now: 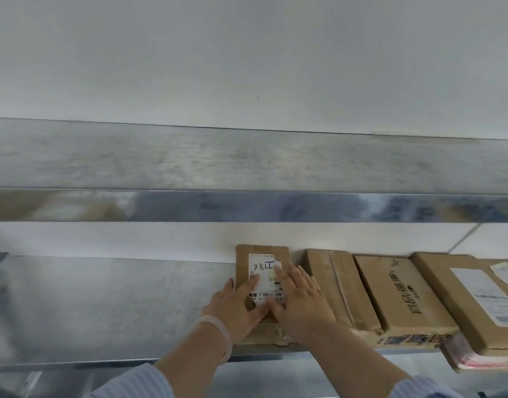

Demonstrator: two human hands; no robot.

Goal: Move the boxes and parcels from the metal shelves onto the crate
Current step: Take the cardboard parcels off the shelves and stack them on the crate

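Observation:
A small brown cardboard box (261, 254) with a white shipping label lies flat on the lower metal shelf (117, 297), leftmost in a row of boxes. My left hand (237, 307) rests on its left part with straight fingers on the label. My right hand (300, 300) lies flat on its right part, fingers spread and pointing toward the wall. Both hands cover much of the box's top. The crate is not in view.
To the right, three more cardboard boxes sit side by side: a taped one (336, 285), a printed one (402, 294) and a labelled one (476, 300) over a pink-edged parcel (459, 354). An upper metal shelf (247, 168) runs overhead. A white wall stands behind.

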